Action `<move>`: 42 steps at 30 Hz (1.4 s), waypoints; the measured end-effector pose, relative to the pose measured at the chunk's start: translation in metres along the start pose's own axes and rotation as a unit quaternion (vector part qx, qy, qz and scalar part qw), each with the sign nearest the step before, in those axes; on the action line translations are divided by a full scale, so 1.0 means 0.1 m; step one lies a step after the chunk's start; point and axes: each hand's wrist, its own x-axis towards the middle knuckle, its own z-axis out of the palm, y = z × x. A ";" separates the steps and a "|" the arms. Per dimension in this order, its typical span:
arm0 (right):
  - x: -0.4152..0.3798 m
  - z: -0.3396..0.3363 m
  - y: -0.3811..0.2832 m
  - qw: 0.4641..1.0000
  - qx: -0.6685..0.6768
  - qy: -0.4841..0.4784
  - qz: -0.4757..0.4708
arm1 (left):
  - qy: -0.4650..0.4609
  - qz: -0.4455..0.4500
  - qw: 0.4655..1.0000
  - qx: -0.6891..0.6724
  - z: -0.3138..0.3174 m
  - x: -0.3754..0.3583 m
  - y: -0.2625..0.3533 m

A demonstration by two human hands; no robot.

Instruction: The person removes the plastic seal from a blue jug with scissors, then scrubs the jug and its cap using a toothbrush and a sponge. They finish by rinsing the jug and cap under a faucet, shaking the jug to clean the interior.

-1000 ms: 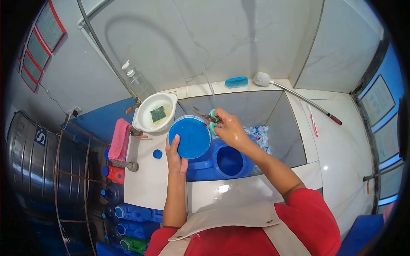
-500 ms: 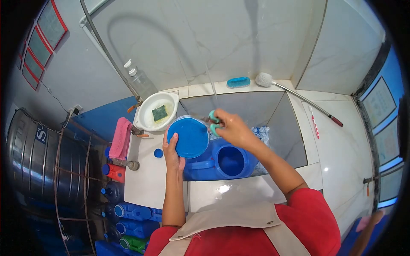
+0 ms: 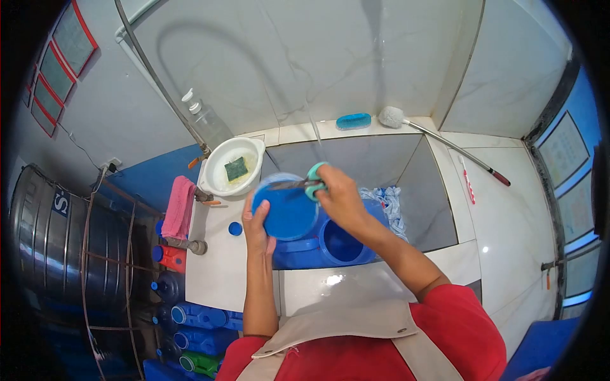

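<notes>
A round blue lid (image 3: pixel 289 214) is gripped at its left side by my left hand (image 3: pixel 256 227), the thumb lying on its face. The fingers of my right hand (image 3: pixel 342 195) are closed on the teal handles of a pair of scissors (image 3: pixel 314 184). Their metal blades point left across the upper edge of the lid. Beneath both hands a big blue jug (image 3: pixel 293 256) with a wide round mouth lies in the grey tiled sink (image 3: pixel 424 184). A crumpled blue-and-white cloth or wrap (image 3: pixel 394 213) sits behind it to the right.
On the left counter are a white basin (image 3: pixel 213 160) with a green sponge (image 3: pixel 236 168), a small blue cap (image 3: pixel 235 228) and a pump bottle (image 3: pixel 211 124). A pink towel (image 3: pixel 180 206) hangs nearby. A blue brush (image 3: pixel 353 121) and a long-handled brush (image 3: pixel 445 143) rest on the back ledge.
The scissors have come left, so their blades now overlap the lid's upper edge. The lid has shifted slightly right, still in my left hand.
</notes>
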 end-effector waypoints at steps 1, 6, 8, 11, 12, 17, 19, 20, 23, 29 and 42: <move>0.04 -0.02 0.00 1.000 0.001 0.000 0.000 | -0.011 -0.010 0.999 0.041 -0.02 -0.06 -0.05; 0.33 -0.02 0.14 0.995 0.080 -0.049 0.042 | -0.124 -0.112 0.975 0.146 0.03 -0.01 0.10; 0.49 0.02 0.17 0.999 0.048 -0.019 0.007 | -0.184 -0.131 0.946 0.235 0.12 -0.01 0.05; 0.77 0.03 0.22 0.999 0.010 0.024 -0.030 | -0.235 -0.098 0.893 0.371 0.28 0.00 0.02; 0.83 0.06 0.26 0.999 0.014 0.034 -0.022 | -0.228 -0.138 0.895 0.357 0.30 0.04 0.04; 0.66 0.15 0.26 0.996 0.057 0.018 0.072 | -0.170 -0.029 0.894 0.415 0.31 0.24 0.01; 0.52 0.06 0.20 0.972 0.107 -0.100 0.184 | -0.064 0.032 0.915 0.397 0.25 0.35 0.03; 0.41 0.12 0.24 0.943 0.213 -0.119 0.226 | -0.059 0.049 0.916 0.393 0.21 0.40 0.00; 0.20 0.16 0.11 0.972 0.165 -0.025 0.164 | -0.037 0.116 0.936 0.331 0.31 0.43 -0.14; 0.04 0.26 0.25 0.963 0.178 0.078 0.187 | -0.025 0.017 0.973 0.231 0.34 0.43 -0.34; 0.16 -0.02 0.42 0.885 0.384 0.132 0.227 | -0.033 -0.020 0.802 0.596 -0.36 0.99 -0.45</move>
